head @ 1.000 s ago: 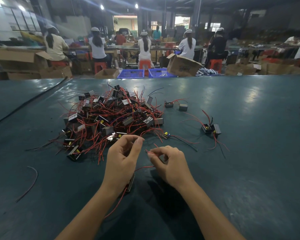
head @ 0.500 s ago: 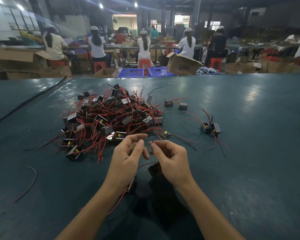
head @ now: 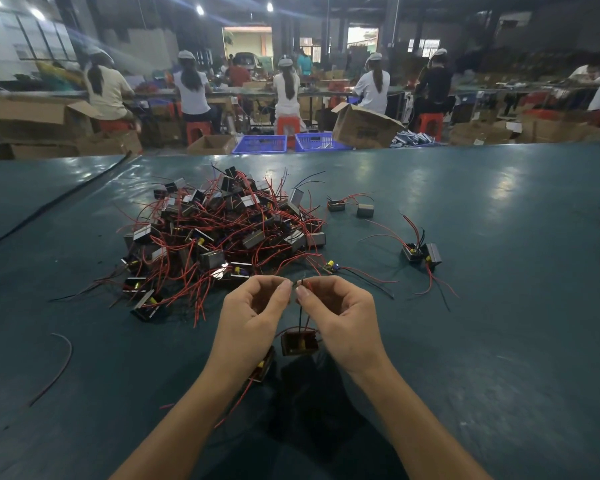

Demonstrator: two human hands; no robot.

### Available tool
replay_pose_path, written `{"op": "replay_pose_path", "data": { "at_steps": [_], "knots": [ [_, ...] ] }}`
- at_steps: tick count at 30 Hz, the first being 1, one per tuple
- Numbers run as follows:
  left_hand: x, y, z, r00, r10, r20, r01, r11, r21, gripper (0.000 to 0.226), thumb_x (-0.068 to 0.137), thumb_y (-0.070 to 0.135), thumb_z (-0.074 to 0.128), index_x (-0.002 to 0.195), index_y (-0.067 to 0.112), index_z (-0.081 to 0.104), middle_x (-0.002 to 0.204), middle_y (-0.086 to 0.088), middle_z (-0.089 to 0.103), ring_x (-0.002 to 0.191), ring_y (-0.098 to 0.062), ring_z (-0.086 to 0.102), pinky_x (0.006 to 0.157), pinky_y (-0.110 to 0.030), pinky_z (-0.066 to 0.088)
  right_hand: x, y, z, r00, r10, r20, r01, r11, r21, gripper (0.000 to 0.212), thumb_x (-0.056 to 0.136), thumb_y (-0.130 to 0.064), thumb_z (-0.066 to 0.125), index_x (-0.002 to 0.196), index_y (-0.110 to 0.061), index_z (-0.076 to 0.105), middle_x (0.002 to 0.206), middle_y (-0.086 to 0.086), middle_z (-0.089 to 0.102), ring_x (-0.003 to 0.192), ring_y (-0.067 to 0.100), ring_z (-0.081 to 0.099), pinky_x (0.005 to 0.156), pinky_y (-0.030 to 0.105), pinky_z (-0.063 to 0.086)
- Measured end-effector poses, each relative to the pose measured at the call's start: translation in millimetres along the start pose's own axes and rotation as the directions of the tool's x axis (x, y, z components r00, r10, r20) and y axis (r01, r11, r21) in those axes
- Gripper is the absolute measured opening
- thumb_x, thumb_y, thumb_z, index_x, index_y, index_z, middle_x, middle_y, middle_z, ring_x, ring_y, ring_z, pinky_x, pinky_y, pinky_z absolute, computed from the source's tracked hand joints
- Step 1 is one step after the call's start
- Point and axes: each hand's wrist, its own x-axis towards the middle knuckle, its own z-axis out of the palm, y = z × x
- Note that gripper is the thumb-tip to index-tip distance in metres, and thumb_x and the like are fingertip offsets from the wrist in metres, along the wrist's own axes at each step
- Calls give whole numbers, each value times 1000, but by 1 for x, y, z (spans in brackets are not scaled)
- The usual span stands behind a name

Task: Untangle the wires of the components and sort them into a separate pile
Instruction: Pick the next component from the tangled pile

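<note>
A tangled heap of small black components with red wires lies on the green table ahead of me. My left hand and my right hand are raised side by side, fingertips almost touching, each pinching thin wires. One component hangs by its red and black wires below my right fingers. A second component sits under my left wrist, partly hidden. Two sorted components lie to the right, two more farther back.
A loose circuit piece with wires lies just past my hands. A stray wire curves at the left. Beyond the table edge are blue crates, cardboard boxes and several seated people.
Both hands have risen and come together. The component that lay low between them now hangs in plain view from wires at my right fingers.
</note>
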Motion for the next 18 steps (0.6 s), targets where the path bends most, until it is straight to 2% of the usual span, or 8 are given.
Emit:
{"op": "replay_pose_path", "data": {
  "at_steps": [5,10,14,16,18],
  "knots": [
    [-2,1,-3,1000,12,25,-14,997,80,15,92,16,63,82,22,72,70,14,71,62,1,64,59,-10,48,1,1,-2,1000,22,-13,-22,1000,-1,3,85,-10,73,88,-11,73,82,4,75,78,17,71,71,22,56],
    [-1,-1,-1,994,-105,-28,105,994,-16,13,88,32,62,83,23,69,72,13,70,63,2,61,61,-13,49,0,0,-1,999,38,0,-38,999,-9,5,83,-9,75,85,-13,72,79,-2,75,73,8,70,67,16,53],
    [-1,-1,0,989,-145,5,145,985,-90,16,80,41,63,78,28,73,76,9,72,71,-1,66,66,-13,51,0,-1,1,999,48,12,-48,999,0,8,82,-7,76,83,-13,71,79,1,75,74,14,72,69,20,55],
    [-2,0,1,991,-134,25,136,982,-132,14,77,41,63,76,33,74,78,6,74,74,-5,69,66,-13,52,-1,-1,1,999,49,12,-49,999,-3,8,81,-6,76,82,-13,71,80,4,75,75,19,72,71,24,58],
    [-2,0,1,990,-138,36,142,974,-175,14,76,39,65,76,31,75,79,3,75,75,-8,71,64,-15,53,-1,-1,0,999,46,2,-46,999,-5,9,81,-7,76,81,-13,69,79,6,74,76,22,71,71,26,58]
  ]
}}
